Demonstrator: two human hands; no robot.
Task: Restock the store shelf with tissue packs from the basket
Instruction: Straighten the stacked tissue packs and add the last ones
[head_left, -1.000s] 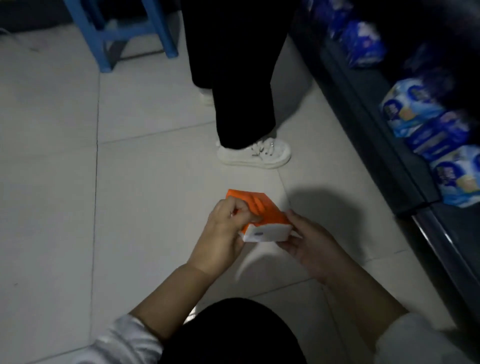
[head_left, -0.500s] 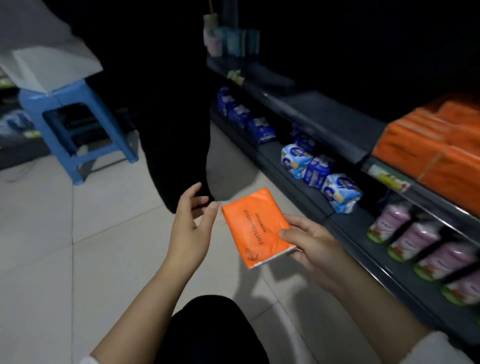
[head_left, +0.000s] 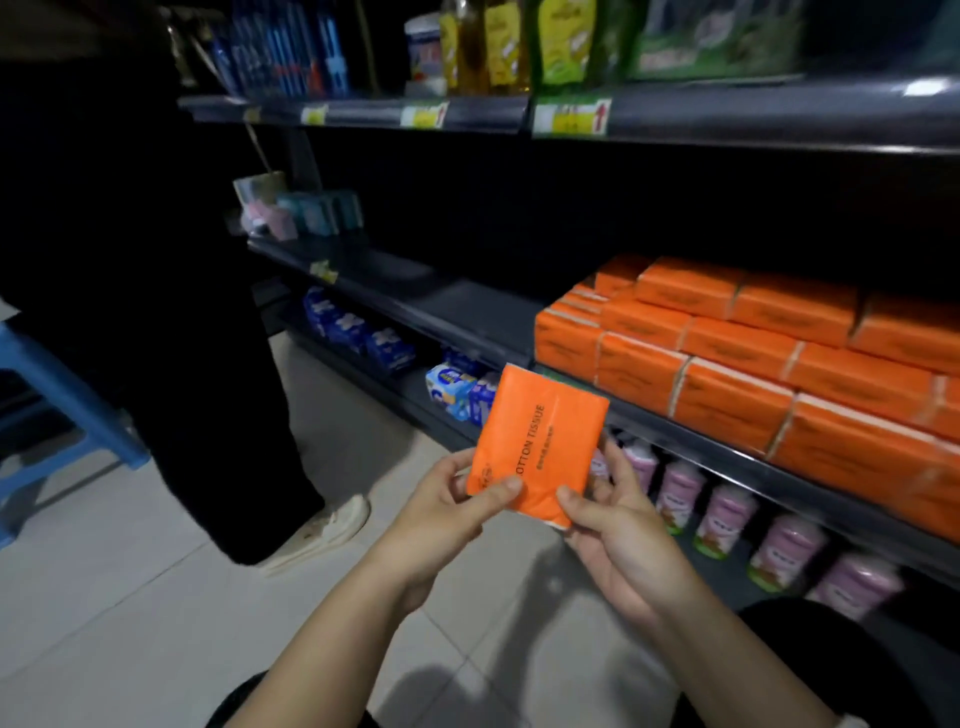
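Note:
An orange tissue pack (head_left: 540, 436) printed "COTTON TISSUE" is held upright in front of me by both hands. My left hand (head_left: 441, 514) pinches its lower left corner, thumb on the front. My right hand (head_left: 618, 535) grips the lower right edge, thumb on the front and fingers behind. Just to the right, the middle dark shelf (head_left: 467, 312) carries rows of several identical orange tissue packs (head_left: 727, 358), stacked two high. The basket is out of view.
A person in black trousers (head_left: 171, 338) and white shoes stands at left, next to a blue stool (head_left: 47, 415). Blue packs (head_left: 384, 348) and pink bottles (head_left: 727, 514) fill the bottom shelf. The top shelf (head_left: 571, 111) holds bottles and pouches. Pale floor tiles lie below.
My view swung up from the floor to the shelves. The pack rose and turned upright. My left hand, off the pack half a second ago, now pinches its corner again.

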